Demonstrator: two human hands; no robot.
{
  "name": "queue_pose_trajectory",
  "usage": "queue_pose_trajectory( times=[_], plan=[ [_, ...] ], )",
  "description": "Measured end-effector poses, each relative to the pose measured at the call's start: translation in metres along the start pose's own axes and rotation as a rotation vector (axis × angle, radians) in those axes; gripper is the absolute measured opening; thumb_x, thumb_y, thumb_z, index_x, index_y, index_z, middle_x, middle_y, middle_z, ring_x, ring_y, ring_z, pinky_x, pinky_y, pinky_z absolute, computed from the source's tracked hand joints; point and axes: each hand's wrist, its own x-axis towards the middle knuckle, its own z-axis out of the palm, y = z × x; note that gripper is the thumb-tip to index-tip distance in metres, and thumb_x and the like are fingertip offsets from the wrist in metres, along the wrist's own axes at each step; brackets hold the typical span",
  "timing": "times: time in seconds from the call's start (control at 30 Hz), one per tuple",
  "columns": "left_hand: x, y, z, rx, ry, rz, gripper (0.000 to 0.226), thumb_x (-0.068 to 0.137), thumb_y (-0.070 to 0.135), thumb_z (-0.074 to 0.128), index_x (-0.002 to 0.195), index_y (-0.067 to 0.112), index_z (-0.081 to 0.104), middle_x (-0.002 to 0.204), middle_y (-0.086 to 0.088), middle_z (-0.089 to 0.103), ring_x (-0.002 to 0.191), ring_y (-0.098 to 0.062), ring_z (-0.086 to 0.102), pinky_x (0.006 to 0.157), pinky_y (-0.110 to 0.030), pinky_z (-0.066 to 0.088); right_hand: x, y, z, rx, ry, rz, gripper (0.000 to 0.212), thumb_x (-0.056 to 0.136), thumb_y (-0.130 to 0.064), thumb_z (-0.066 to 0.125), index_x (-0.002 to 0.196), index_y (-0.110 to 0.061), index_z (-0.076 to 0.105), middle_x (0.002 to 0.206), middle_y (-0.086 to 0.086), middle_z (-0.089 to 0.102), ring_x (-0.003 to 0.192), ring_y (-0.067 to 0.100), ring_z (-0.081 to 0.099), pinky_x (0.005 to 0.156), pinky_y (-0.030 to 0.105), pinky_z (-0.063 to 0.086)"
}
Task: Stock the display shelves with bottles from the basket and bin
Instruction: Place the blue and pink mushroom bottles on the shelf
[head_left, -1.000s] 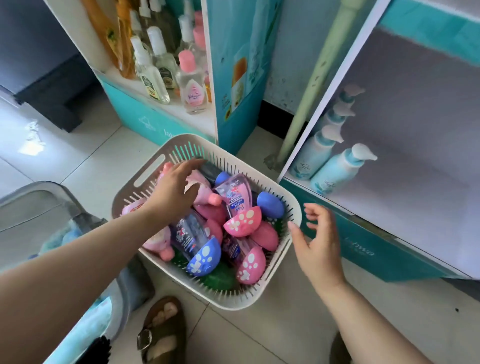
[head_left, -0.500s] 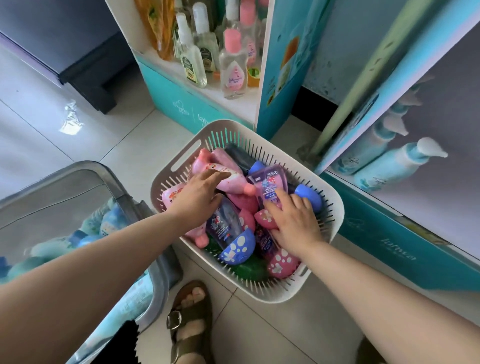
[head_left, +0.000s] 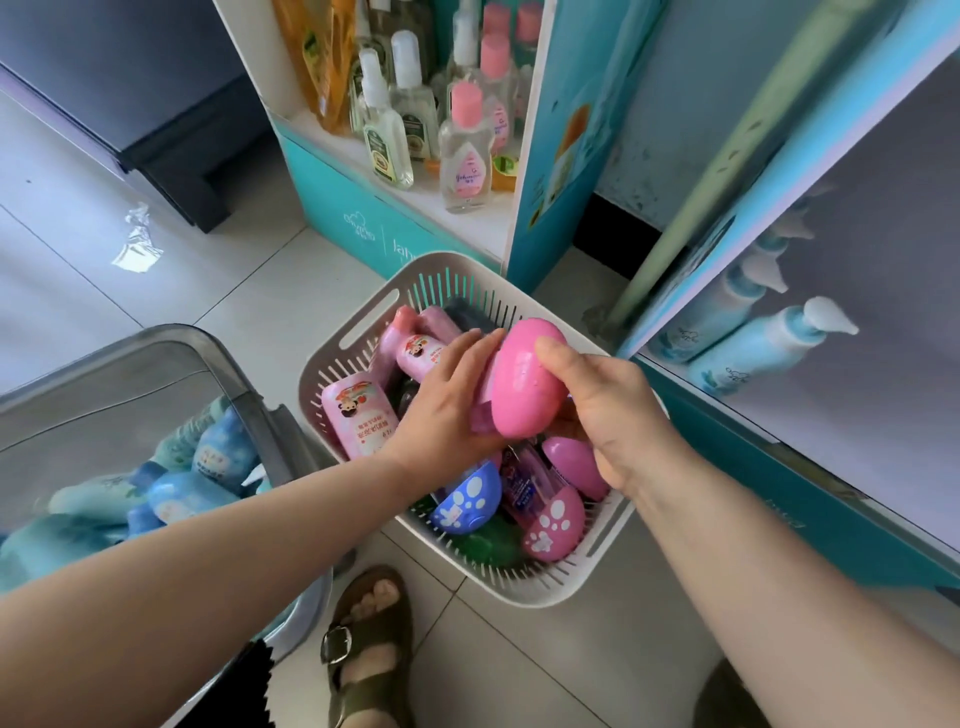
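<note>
A white slatted basket (head_left: 545, 592) stands on the tiled floor, full of small bottles with pink and blue paw-print caps. Just above it my right hand (head_left: 618, 415) grips a bottle with a pink egg-shaped cap (head_left: 524, 379), cap end up. My left hand (head_left: 441, 415) holds the same bottle from the left, fingers curled over its body. A grey see-through bin (head_left: 223, 353) at the left holds several blue bottles (head_left: 208, 457). The right display shelf (head_left: 857, 426) carries blue pump bottles (head_left: 769, 348). The left shelf (head_left: 431, 208) carries clear oil bottles (head_left: 465, 150).
A pale green pole (head_left: 727, 171) leans in the gap between the two shelf units. My sandalled foot (head_left: 369, 639) is on the floor just below the basket. A scrap of clear plastic (head_left: 137, 239) lies on the tiles at the far left.
My right hand reached into the basket and came up with the pink-capped bottle. My left hand left the pink bottle it touched and took hold of the lifted one.
</note>
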Motion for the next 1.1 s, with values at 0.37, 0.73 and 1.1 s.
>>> queue_pose_trajectory(
  times=[0.37, 0.73, 1.1],
  plan=[
    [0.000, -0.031, -0.061, -0.566, 0.086, -0.445, 0.057, 0.058, 0.040, 0.073, 0.107, 0.014, 0.062, 0.098, -0.014, 0.069, 0.084, -0.018, 0.067, 0.076, -0.035, 0.058, 0.013, 0.109, 0.031, -1.063, -0.190, 0.216, 0.064, 0.071, -0.053, 0.073, 0.119, -0.020, 0.046, 0.121, 0.002, 0.059, 0.110, 0.024, 0.057, 0.088, 0.032, 0.046],
    [0.002, -0.018, -0.070, -0.635, -0.044, -0.433, 0.038, 0.069, 0.020, 0.070, 0.106, 0.022, 0.060, 0.098, 0.003, 0.070, 0.090, -0.008, 0.068, 0.075, -0.026, 0.054, -0.007, 0.076, -0.003, -0.559, 0.098, -0.010, 0.041, 0.065, -0.023, 0.081, 0.093, -0.032, 0.053, 0.096, -0.009, 0.065, 0.089, 0.015, 0.063, 0.082, 0.031, 0.050],
    [-0.002, 0.090, -0.119, -0.821, -0.371, -0.404, 0.067, 0.055, 0.041, 0.087, 0.109, 0.009, 0.061, 0.100, -0.009, 0.072, 0.091, -0.024, 0.069, 0.076, -0.029, 0.055, -0.093, -0.079, -0.073, -0.343, 0.114, -0.272, 0.036, 0.074, -0.007, 0.078, 0.097, -0.026, 0.059, 0.091, 0.000, 0.068, 0.063, 0.001, 0.064, 0.056, 0.016, 0.050]
  ],
)
